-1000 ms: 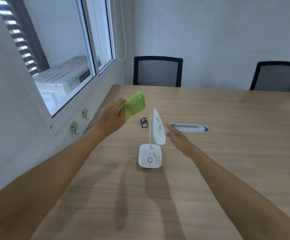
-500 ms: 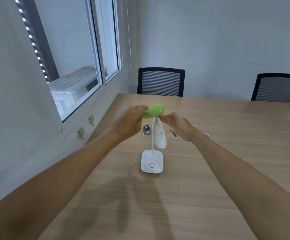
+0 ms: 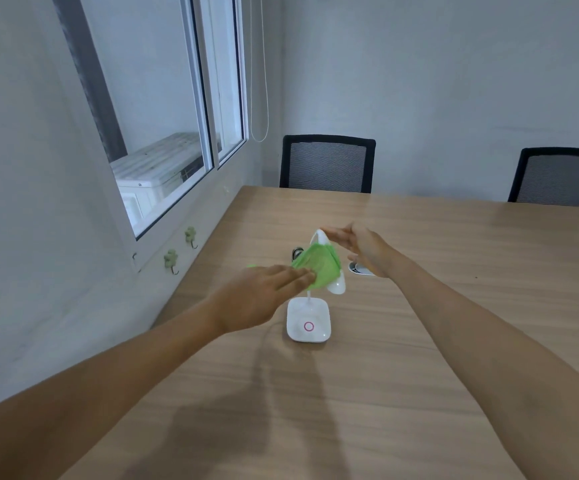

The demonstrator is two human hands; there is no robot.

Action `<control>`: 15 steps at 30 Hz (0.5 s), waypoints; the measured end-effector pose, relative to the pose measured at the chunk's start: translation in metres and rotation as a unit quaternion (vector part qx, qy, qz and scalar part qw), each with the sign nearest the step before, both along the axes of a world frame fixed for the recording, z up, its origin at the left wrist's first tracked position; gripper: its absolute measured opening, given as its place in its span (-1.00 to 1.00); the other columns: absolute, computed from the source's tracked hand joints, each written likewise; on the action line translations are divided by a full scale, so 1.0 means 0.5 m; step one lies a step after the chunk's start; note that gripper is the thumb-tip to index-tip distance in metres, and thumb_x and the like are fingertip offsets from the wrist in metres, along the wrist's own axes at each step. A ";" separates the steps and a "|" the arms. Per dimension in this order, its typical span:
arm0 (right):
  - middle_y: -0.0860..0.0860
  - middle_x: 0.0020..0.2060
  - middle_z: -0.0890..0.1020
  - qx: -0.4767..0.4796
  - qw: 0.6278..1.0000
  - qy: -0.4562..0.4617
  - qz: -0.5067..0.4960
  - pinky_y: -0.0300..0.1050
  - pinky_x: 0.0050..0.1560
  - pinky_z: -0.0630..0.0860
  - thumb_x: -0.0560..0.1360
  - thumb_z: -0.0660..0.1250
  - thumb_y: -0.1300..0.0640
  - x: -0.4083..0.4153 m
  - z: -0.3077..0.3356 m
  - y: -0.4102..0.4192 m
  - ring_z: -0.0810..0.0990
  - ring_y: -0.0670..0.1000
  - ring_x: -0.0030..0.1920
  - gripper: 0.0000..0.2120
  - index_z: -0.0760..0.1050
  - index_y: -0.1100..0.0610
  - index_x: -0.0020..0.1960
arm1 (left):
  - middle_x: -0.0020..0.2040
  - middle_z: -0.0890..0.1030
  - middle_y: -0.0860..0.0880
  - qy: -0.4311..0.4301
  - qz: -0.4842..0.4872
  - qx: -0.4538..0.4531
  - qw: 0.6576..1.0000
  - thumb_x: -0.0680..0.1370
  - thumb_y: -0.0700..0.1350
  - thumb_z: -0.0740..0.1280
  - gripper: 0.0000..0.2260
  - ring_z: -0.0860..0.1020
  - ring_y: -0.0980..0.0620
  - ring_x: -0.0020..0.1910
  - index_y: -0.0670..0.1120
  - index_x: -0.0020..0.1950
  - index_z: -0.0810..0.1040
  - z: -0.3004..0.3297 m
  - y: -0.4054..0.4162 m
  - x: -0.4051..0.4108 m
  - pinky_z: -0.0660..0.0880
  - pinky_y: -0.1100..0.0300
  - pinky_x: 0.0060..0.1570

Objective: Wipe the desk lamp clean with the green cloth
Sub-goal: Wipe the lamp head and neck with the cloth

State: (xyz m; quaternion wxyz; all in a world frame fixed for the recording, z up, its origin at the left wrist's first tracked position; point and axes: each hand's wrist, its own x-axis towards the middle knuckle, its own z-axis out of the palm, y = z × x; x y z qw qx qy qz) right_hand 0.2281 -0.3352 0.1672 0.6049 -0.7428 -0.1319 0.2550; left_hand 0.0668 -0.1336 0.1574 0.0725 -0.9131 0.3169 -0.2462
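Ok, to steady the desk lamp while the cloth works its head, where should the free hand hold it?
Probably the white square base, pressed down from above on its right side. It sits flat on the table and is uncovered, while the thin neck looks bendy and the green cloth under the left hand drapes the head. The right hand hovers open nearby.

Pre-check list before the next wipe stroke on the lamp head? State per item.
1. green cloth on lamp head: ok, draped over it.
2. left hand on cloth: ok, fingertips pressing its left edge.
3. right hand bracing lamp: cannot tell, open beside the top bend, contact blurred.
4. lamp base flat on table: ok.
5. Stains on head gone: cannot tell, cloth covers them.
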 end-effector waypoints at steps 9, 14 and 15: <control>-0.21 -0.06 0.61 -0.019 0.999 -0.011 -0.039 0.03 0.31 0.13 0.57 -0.03 0.03 -0.026 0.023 0.014 0.39 -0.13 0.24 -0.66 0.50 -0.04 -0.17 | 0.01 0.68 -0.11 -0.113 0.109 -0.065 0.985 0.37 -0.30 0.14 -0.61 0.65 -0.09 -0.15 -0.23 0.13 0.58 0.087 -0.020 0.039 0.31 0.10 -0.11; -0.11 0.05 0.59 -0.005 0.998 -0.019 -0.066 0.09 0.42 0.16 0.55 0.02 0.00 -0.008 0.022 0.015 0.45 -0.10 0.24 -0.70 0.50 0.01 0.08 | 0.05 0.67 -0.13 -0.043 0.126 -0.079 0.988 0.36 -0.22 0.05 -0.55 0.65 -0.13 -0.11 -0.21 0.15 0.54 0.090 -0.047 0.065 0.58 0.12 -0.43; -0.08 0.06 0.59 0.000 0.997 -0.017 -0.074 0.10 0.44 0.17 0.55 0.04 0.00 -0.003 0.021 0.015 0.47 -0.09 0.21 -0.72 0.50 0.01 0.03 | 0.05 0.67 -0.13 -0.038 0.122 -0.074 0.989 0.35 -0.22 0.04 -0.55 0.65 -0.13 -0.11 -0.22 0.14 0.55 0.085 -0.051 0.067 0.59 0.12 -0.44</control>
